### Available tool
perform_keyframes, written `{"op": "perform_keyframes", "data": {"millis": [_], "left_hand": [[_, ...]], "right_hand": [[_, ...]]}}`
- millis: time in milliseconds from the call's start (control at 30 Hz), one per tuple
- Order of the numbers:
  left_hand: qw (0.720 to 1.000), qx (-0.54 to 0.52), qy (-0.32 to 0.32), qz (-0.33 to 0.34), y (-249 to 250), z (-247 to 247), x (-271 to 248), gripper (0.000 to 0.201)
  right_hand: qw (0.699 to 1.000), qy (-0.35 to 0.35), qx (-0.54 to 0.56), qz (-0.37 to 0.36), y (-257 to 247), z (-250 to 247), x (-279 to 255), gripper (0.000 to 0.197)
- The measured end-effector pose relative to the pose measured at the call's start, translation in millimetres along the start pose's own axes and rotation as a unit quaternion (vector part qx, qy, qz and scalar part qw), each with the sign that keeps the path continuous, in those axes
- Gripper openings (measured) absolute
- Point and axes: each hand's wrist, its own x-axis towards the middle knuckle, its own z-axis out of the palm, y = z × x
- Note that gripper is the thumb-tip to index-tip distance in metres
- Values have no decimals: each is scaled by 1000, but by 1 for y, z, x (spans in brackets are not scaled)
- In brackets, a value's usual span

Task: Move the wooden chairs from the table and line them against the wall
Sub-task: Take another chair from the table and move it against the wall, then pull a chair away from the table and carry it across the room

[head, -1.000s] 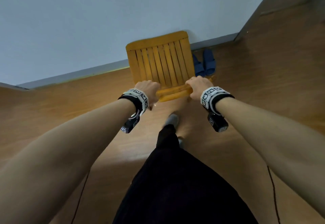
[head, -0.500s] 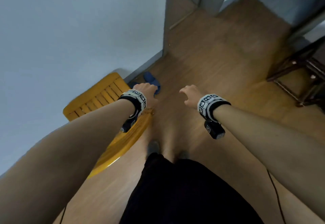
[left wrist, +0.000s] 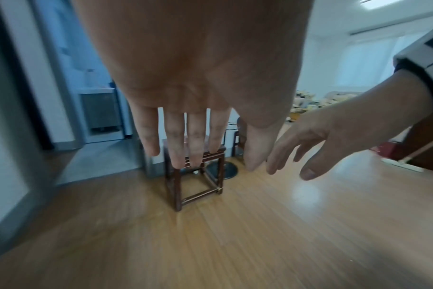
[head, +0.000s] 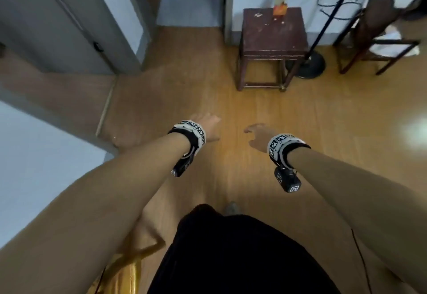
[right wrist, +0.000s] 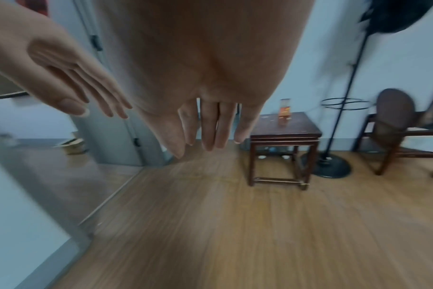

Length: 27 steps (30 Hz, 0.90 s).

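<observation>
Both hands, left hand (head: 209, 125) and right hand (head: 257, 135), empty, fingers straight, short of dark square wooden stool (head: 273, 30).

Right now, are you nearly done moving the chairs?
One yellow wooden chair sits by the wall behind me, so that one looks done. My left hand and right hand are open, holding nothing. No table or other yellow chairs are in view, so I can't tell how many are left.
</observation>
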Motion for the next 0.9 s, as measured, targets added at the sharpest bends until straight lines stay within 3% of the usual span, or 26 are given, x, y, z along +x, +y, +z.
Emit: {"op": "perform_keyframes", "data": {"millis": [167, 333, 633, 900], "left_hand": [[989, 74, 12, 128, 127, -71, 102, 63], [954, 145, 21, 260, 266, -120, 181, 66], [821, 267, 9, 505, 578, -167, 294, 63], [669, 359, 24, 650, 820, -183, 296, 61]], "right_hand": [[990, 50, 66, 115, 151, -45, -29, 49], [957, 89, 155, 229, 274, -56, -71, 49], [834, 141, 293, 446, 474, -55, -164, 50], [697, 183, 380, 580, 584, -42, -285, 51]]}}
